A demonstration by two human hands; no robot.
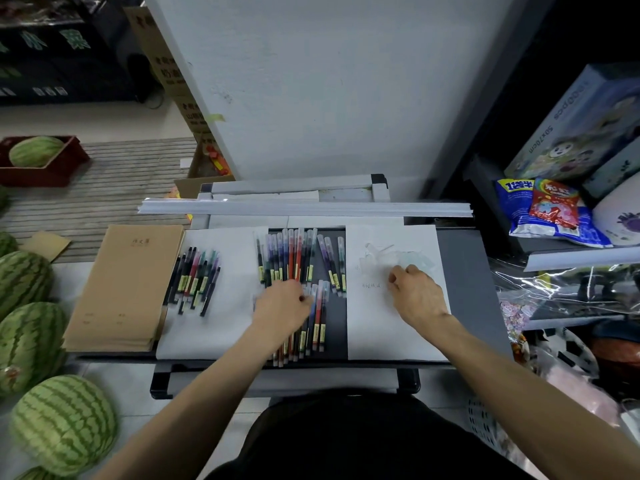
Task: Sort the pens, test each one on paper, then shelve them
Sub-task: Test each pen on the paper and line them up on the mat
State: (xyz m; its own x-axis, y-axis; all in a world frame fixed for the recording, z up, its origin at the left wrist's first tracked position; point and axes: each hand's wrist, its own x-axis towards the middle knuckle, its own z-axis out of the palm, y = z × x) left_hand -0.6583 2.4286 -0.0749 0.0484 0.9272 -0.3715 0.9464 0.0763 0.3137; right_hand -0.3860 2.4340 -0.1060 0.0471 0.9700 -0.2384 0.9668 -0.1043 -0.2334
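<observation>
left hand (282, 306) is curled over the loose pens (317, 327) on the dark tray (337, 327), can't tell if it's actually gripping one. right hand (417, 292) is knuckled down on the right paper (381, 334), grip unclear too. Another pen bunch (194, 278) lies on the left paper (214, 327)

White wall panel (329, 81) behind dark desk (467, 271); ribbed mat (114, 174) left; cluttered shelf (581, 256) right; watermelons (62, 420) on floor.
</observation>
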